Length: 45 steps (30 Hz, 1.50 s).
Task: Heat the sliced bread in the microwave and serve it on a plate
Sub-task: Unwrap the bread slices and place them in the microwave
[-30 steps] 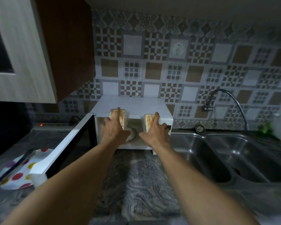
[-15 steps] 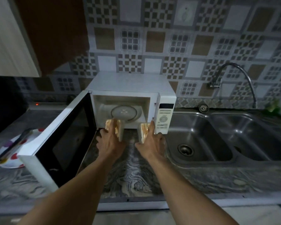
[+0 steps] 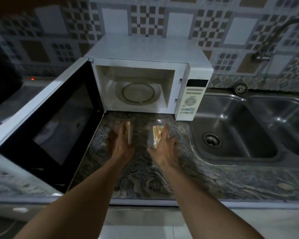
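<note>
Left grip (image 3: 122, 144) clasps 1 bread stack (image 3: 128, 133), right grip (image 3: 164, 145) the other stack (image 3: 156, 135); both on edge, lengthwise toward microwave (image 3: 145, 49).

We're in a home kitchen, no question. A white microwave (image 3: 145, 49) sits on a marbled stone countertop (image 3: 223, 178), its door (image 3: 62, 121) swung wide to the left. The glass turntable (image 3: 138, 93) is on show inside, and a keypad (image 3: 191, 100) runs down the right side. Just to the right, a stainless steel double sink (image 3: 235, 121) is sunk into that same counter, drain (image 3: 211, 140) glinting in the near basin. A curved tap (image 3: 262, 55) arches out from the wall above it. Behind it all, patterned checker-and-square tiles (image 3: 110, 19) cover the backsplash, and the light is dim.
</note>
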{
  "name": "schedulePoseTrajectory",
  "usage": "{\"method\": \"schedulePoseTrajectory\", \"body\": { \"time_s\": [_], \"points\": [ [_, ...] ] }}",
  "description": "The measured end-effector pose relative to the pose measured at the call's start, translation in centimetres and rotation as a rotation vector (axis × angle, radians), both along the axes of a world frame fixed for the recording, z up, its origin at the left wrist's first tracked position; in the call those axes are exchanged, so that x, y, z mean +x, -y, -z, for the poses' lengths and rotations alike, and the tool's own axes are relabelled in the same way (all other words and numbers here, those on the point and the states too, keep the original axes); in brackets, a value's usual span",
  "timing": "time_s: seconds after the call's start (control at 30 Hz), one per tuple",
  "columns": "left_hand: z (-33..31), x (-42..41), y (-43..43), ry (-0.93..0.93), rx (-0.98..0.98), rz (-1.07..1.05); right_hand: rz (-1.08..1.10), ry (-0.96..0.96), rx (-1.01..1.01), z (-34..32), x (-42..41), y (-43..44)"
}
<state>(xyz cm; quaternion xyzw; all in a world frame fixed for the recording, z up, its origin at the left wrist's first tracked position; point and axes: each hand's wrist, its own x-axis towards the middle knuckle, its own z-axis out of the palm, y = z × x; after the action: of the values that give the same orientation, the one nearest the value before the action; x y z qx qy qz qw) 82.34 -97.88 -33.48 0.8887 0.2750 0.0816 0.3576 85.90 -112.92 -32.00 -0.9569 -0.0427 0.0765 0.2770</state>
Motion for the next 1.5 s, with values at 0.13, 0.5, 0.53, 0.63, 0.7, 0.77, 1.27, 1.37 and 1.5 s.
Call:
{"method": "schedulePoseTrajectory", "body": {
  "time_s": [0.13,0.5,0.53,0.63,0.7,0.77,1.27,1.37,1.5],
  "points": [
    [1.6,0.5,-0.5,-0.087,0.131,-0.08,0.045,-0.005,-0.01,1.4,0.6,-0.7],
    [3.0,0.8,-1.3,-0.064,0.14,-0.067,0.074,0.068,-0.035,2.6,1.1,-1.0],
    [3.0,0.7,-1.4,-0.065,0.149,-0.067,0.068,0.062,-0.029,2.6,1.1,-1.0],
    [3.0,0.7,-1.3,-0.084,0.177,-0.066,0.037,0.04,-0.01,2.5,1.2,-0.7],
    [2.8,0.3,-1.0,-0.1,0.17,-0.071,0.012,0.023,0.017,2.3,1.2,-0.3],
    [2.5,-0.4,-0.4,-0.083,0.225,-0.072,-0.01,-0.01,0.031,1.9,1.2,0.1],
    [0.8,-1.0,5.6,-0.111,-0.577,-0.069,-0.48,0.112,-0.218,0.2,-0.3,5.5],
    [0.9,-0.7,6.4,-0.09,-0.79,-0.128,-0.522,0.109,-0.21,0.4,-0.1,5.8],
    [0.7,-1.2,6.9,-0.081,-0.913,-0.132,-0.509,0.122,-0.198,0.7,0.2,5.5]
  ]
}}
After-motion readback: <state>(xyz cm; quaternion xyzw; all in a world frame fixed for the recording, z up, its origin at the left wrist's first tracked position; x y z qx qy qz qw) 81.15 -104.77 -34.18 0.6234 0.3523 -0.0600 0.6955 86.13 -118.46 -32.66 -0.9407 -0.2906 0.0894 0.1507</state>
